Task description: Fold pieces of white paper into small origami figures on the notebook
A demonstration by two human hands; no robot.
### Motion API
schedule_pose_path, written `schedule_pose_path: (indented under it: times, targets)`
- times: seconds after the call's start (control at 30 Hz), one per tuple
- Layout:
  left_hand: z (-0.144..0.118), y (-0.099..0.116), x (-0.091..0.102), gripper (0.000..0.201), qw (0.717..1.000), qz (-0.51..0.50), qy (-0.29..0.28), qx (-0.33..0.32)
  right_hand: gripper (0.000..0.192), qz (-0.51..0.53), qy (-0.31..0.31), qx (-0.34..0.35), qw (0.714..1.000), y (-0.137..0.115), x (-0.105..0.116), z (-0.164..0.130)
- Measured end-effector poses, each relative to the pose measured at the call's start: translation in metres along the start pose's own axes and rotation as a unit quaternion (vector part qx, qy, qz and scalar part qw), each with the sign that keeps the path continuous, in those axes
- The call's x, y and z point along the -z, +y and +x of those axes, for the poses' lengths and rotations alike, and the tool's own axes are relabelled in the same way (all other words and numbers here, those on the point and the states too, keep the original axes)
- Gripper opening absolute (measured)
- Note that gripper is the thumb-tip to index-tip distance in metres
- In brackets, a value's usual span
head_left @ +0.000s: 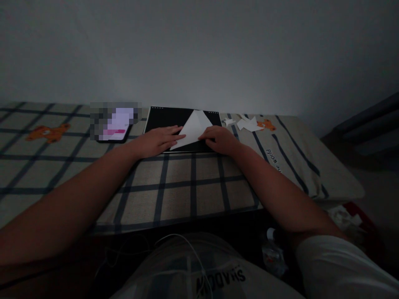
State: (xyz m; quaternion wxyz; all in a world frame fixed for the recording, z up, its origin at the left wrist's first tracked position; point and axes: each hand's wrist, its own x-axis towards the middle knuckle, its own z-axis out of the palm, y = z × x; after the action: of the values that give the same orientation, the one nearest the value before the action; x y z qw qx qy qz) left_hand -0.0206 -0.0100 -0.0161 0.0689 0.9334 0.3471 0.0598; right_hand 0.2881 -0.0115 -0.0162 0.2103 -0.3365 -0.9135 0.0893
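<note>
The background is filled by a plain grey wall (pixel 199 54). In front of it, a surface is covered by a checked cloth (pixel 193 178), on which a black pad (pixel 158 118) is laid, its far edge marked with small pale dots near both corners. On the pad's right half, the white paper (pixel 193 126) is placed. Its narrow end is turned away from the person, towards the wall, and its sharp corner is aimed at the near left; the long axis is slanted between these two.

The left hand (pixel 156 140) is held flat and open, its fingers stretched out and laid on the paper's left edge. The right hand (pixel 222 140) is curled, its fingertips set on the paper's right side; whether anything is pinched there cannot be told. The paper is seen folded, roughly triangular, with straight edges and a slightly greyer strip at the right.

A lit phone (pixel 116 122), partly blurred, is set left of the pad. To the pad's right, a folded piece (pixel 247 123) and a smaller scrap (pixel 230 121) are seen, both white.
</note>
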Motion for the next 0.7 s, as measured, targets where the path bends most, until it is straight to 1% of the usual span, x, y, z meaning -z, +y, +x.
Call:
schedule_pose_path:
  times: [0.23, 0.53, 0.7]
  targets:
    - [-0.001, 0.001, -0.001, 0.061, 1.000, 0.025, -0.010, 0.003, 0.037, -0.001, -0.005, -0.011, 1.000, 0.000, 0.000, 0.001]
    - [-0.002, 0.007, 0.004, 0.059, 0.997, 0.067, -0.023, 0.010, 0.037, 0.025, 0.019, -0.025, 0.999, 0.010, -0.002, -0.001]
    - [-0.001, 0.005, 0.003, 0.058, 0.998, 0.064, -0.021, -0.003, 0.037, 0.012, 0.036, 0.009, 0.999, 0.010, -0.002, -0.002]
